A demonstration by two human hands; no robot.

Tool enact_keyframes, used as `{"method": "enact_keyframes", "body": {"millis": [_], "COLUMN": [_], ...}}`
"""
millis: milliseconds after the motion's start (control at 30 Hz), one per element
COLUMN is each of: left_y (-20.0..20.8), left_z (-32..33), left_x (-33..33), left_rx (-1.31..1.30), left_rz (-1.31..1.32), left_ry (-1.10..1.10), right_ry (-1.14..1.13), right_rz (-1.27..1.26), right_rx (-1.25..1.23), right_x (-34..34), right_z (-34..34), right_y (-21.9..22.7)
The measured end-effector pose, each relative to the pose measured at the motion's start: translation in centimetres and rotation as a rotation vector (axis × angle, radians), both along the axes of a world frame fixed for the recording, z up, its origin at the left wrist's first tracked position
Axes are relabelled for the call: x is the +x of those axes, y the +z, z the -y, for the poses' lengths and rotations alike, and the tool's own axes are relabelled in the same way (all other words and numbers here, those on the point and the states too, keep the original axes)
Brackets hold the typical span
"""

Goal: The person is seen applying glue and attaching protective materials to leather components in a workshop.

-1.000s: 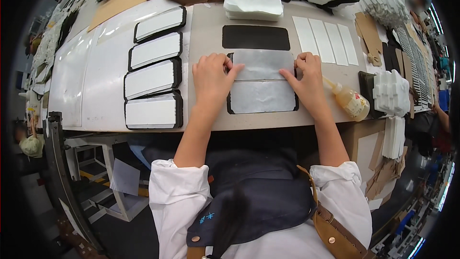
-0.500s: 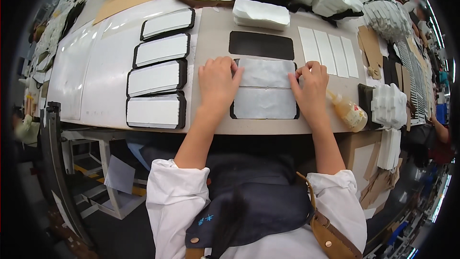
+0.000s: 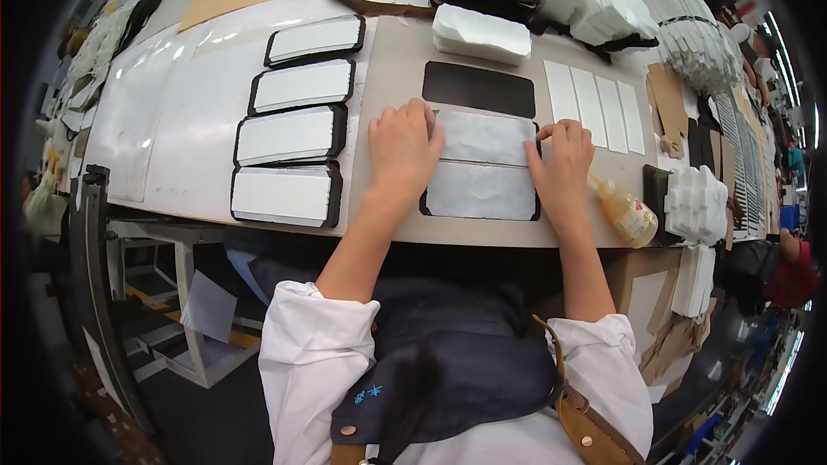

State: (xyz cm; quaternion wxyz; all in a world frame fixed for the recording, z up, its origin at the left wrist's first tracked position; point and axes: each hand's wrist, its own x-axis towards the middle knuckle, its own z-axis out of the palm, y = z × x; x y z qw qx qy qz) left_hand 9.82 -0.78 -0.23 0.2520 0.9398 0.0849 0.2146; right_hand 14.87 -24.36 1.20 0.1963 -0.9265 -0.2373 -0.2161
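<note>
A black rectangular piece (image 3: pixel 424 201) lies flat before me, mostly covered by two pale grey panels, an upper one (image 3: pixel 487 136) and a lower one (image 3: pixel 481 191), with a thin seam between them. My left hand (image 3: pixel 403 146) grips the left end of the upper panel, thumb on its face and fingers curled at the edge. At the opposite end, my right hand (image 3: pixel 562 159) pinches the right edge the same way. Just beyond them rests a bare black panel (image 3: pixel 479 89). The fingertips are partly hidden behind the edges.
A glue bottle (image 3: pixel 627 213) lies right of my right hand. Several white strips (image 3: pixel 590 105) are laid out behind it. To the left runs a column of black pieces topped with white cards (image 3: pixel 280 194). White stacks (image 3: pixel 481 33) stand at the back.
The whole view has shifted and tilted slightly. Both hands stay at the two ends of the upper panel, with only small finger movements.
</note>
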Motion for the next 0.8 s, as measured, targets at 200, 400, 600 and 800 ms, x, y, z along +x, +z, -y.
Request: {"method": "enact_keyframes", "body": {"millis": [200,400,600,800], "left_y": [0.2,-1.3,-1.8,-0.9], "left_z": [-0.2,3.6,3.1,3.4], "left_x": [-0.5,-0.1,-1.5,-2.7], "left_rx": [-0.011,0.009,0.216,0.326], "left_rz": [0.203,0.136,-0.083,-0.166], "left_ry": [0.034,-0.541,-0.423,-0.241], "right_ry": [0.015,0.361,0.308,0.211], "right_rz": [0.060,-0.224,-0.256,-0.182], "right_rx": [0.009,-0.080,-0.366,-0.327], "right_x": [-0.9,-1.3,-2.0,-0.9], "right_z": [0.2,-1.0,0.9,4.6], "right_y": [0.9,0.9,0.7,3.8]}}
